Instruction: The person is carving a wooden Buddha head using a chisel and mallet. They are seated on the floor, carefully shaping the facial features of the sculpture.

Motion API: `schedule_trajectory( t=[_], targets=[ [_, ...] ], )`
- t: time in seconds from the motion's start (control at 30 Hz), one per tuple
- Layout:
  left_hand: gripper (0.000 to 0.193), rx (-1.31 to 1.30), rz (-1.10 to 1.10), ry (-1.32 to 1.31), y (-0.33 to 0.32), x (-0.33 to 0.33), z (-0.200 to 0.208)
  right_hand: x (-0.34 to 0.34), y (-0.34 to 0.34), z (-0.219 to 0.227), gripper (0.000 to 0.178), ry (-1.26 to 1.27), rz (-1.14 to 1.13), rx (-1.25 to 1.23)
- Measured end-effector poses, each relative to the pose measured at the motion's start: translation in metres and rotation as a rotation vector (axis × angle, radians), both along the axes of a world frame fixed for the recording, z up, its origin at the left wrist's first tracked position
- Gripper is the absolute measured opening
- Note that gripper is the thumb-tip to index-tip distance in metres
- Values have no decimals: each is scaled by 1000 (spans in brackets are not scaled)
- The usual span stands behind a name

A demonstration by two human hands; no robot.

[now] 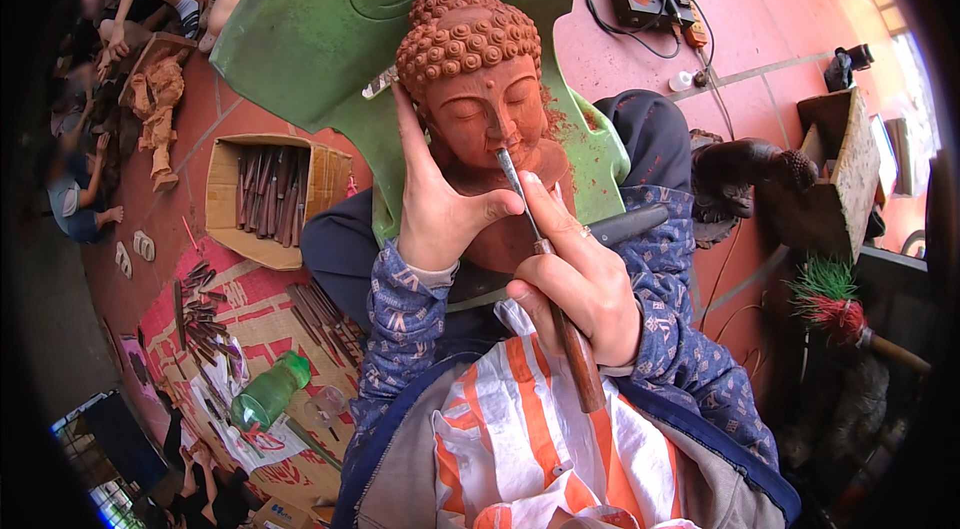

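A carved reddish-brown wooden Buddha bust [480, 89] rests in front of me, its curled hair and closed eyes facing up toward me. My left hand [435, 199] lies along the side of the head, thumb and fingers spread and touching the cheek and neck area. In my right hand [585, 294] is a wood-carving chisel [572, 344] with a brown wooden handle. The fingers wrap round its shaft, and the metal tip is at the bust's mouth. Behind the bust stands a green plastic chair [300, 59], dotted with reddish wood shavings.
A cardboard box [330, 184] of chisels stands at left, more tools [200, 309] and a green bottle [270, 391] below it. At right are a black power unit [640, 1], a dark carved figure [750, 169], a wooden box [835, 174] and a brush [845, 314]. Other people sit far left.
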State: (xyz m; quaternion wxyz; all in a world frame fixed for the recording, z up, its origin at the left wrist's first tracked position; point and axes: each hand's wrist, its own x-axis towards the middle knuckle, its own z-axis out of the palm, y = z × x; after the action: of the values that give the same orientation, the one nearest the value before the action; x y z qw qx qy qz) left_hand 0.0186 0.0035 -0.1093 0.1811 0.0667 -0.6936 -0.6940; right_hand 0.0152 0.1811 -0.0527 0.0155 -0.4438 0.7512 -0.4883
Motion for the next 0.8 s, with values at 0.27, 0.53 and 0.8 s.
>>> schedule_trajectory(
  t=[0.27, 0.53, 0.8],
  targets=[
    [154, -12, 1, 4, -1, 1, -1, 1, -1, 2, 25, -21, -11, 5],
    [153, 57, -23, -16, 3, 0, 6, 0, -3, 5, 20, 3, -44, 24],
    [151, 60, -48, -42, 1, 1, 2, 1, -7, 6, 26, 8, -48, 49]
  ],
)
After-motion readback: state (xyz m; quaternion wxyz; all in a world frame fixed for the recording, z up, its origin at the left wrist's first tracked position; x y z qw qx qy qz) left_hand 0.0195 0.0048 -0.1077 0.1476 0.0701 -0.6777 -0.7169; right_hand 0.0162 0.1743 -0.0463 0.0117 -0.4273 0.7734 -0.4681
